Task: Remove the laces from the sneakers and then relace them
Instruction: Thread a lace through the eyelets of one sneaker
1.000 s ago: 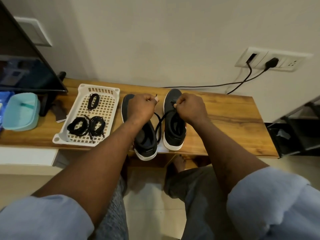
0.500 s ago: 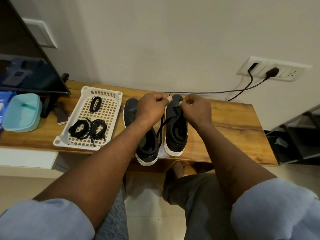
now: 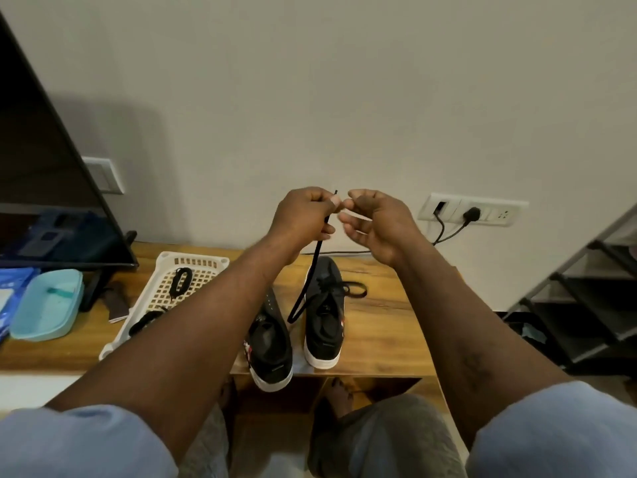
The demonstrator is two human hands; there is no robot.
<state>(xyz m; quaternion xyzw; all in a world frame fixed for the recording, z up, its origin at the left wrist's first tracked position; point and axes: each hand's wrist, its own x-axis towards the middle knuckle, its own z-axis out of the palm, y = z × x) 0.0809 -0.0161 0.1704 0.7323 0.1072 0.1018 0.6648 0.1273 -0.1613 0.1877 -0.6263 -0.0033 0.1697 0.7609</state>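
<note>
**A:** The lace [image 3: 311,270] is running from the right sneaker [image 3: 324,315] up to the left grip [image 3: 303,219], which is pinching it just under the tip. It's looking soft, light and floppy, so I'm guessing the stiff tip is the spot to be holding for threading.

**B:** Yep. The right grip [image 3: 375,224] is hanging loosely curled just beside it, holding nothing I can see. The left sneaker [image 3: 272,339] is sitting alongside on the bench [image 3: 382,326].

**A:** A second ago both grips were working down at the toe. Now they're raised well above it, and the lace is trailing up with them.
</note>
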